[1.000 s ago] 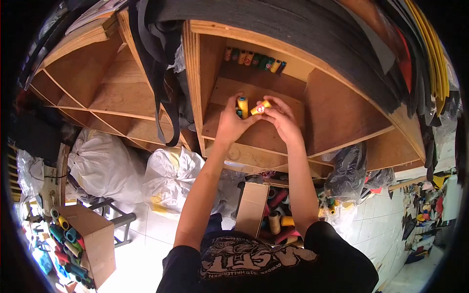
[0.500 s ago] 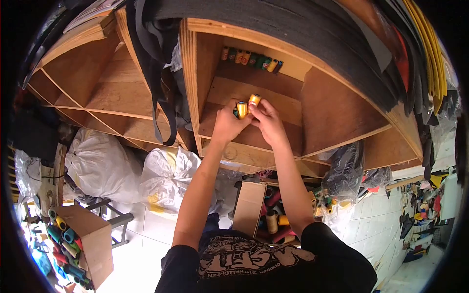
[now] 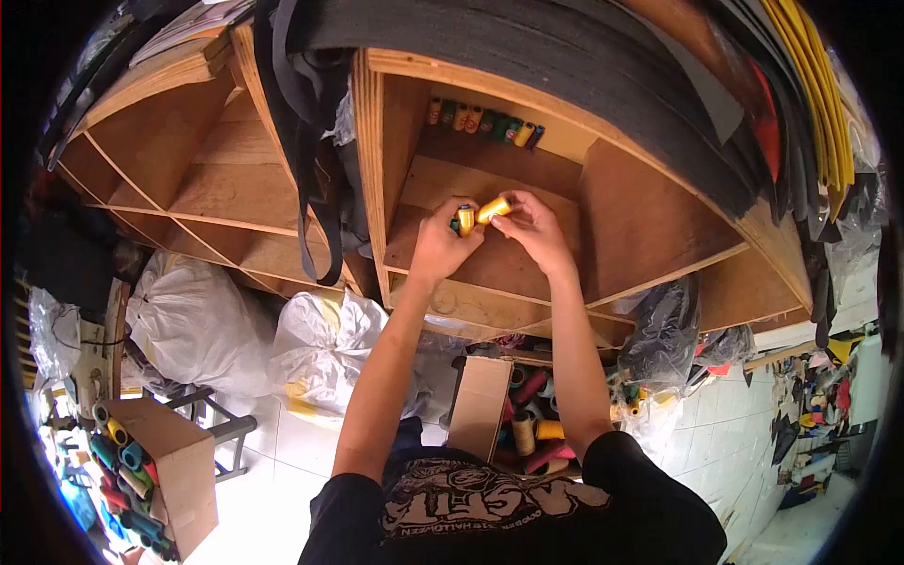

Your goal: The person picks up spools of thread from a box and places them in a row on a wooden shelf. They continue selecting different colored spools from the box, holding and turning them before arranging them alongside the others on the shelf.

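My left hand is closed around a yellow thread spool held upright, with a bit of green beside it between the fingers. My right hand grips another yellow spool, tilted, its lower end close to the first one. Both hands are over the open compartment of a wooden shelf. At the back of that compartment stands a row of several small spools, in orange, green, yellow and dark colours.
Dark fabric drapes over the shelf top. White sacks lie below on the left. A cardboard box with several large spools is near my body; another box with spools stands at lower left.
My right hand has moved a little to the right, and its yellow spool has gone from nearly upright to tilted. My left hand has hardly moved.
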Demonstrator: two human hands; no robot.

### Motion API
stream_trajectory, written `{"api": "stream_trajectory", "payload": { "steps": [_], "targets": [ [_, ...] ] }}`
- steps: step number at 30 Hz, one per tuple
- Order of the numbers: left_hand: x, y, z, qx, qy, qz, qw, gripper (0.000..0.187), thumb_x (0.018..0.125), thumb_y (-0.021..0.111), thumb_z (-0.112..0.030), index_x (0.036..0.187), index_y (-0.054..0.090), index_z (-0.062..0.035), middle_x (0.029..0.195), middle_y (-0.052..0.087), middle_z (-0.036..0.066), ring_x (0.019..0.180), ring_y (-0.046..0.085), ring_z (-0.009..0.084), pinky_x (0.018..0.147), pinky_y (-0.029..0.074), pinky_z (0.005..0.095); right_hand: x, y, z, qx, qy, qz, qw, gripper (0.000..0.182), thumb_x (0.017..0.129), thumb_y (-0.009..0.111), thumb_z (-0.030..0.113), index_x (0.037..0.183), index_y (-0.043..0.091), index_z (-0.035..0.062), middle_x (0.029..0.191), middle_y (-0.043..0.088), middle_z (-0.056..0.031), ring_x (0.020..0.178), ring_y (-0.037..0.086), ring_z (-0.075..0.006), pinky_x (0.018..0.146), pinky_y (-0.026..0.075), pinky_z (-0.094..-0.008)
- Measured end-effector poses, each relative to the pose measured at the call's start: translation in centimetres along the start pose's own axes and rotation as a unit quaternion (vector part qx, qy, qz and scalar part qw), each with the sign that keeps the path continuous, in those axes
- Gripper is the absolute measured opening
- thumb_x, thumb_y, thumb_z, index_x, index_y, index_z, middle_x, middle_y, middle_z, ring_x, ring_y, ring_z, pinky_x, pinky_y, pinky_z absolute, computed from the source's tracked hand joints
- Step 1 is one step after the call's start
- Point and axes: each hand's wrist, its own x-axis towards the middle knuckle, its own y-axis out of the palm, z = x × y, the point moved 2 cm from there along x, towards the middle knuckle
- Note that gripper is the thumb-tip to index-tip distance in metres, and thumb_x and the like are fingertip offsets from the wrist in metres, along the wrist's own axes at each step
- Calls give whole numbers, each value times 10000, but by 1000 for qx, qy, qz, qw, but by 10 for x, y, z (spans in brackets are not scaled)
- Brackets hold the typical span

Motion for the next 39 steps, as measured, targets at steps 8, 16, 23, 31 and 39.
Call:
{"api": "stream_trajectory", "payload": {
  "steps": [8,16,23,31,39],
  "targets": [
    [0,-1,4,-13,-85,23,996,293,752,715,-127,999,596,-23,662,610,65,543,588,105,493,471,262,-2,19,-20,113,-4,-54,992,329,839,688,86,1123,553,-12,1031,622,-71,987,591,-129,854,486,-257],
    [0,-1,4,3,-81,16,997,369,740,734,-147,1064,597,-37,640,601,47,532,572,91,497,462,258,1,15,-28,120,-22,-108,987,320,838,680,66,1130,571,-7,1039,625,-71,963,598,-127,848,480,-255],
    [0,-1,3,-2,-80,3,997,379,749,730,-143,1086,589,-44,621,597,43,524,558,85,490,442,251,41,-47,-38,9,-75,-255,964,349,806,699,66,1123,571,-6,984,645,-82,911,626,-142,786,503,-259],
    [-1,-2,0,-17,-111,16,993,376,759,721,-143,1095,582,-47,616,591,43,523,552,85,491,440,246,107,-87,-66,-132,-128,-345,920,292,787,712,64,1053,626,-22,931,691,-83,838,647,-127,753,507,-248],
    [2,-6,-5,19,-110,4,994,409,724,734,-185,1079,585,-49,751,631,156,694,636,262,632,498,330,146,-111,-80,-267,-160,-392,866,285,736,742,95,997,650,30,921,706,-83,878,672,-176,819,495,-292]
  ]
}}
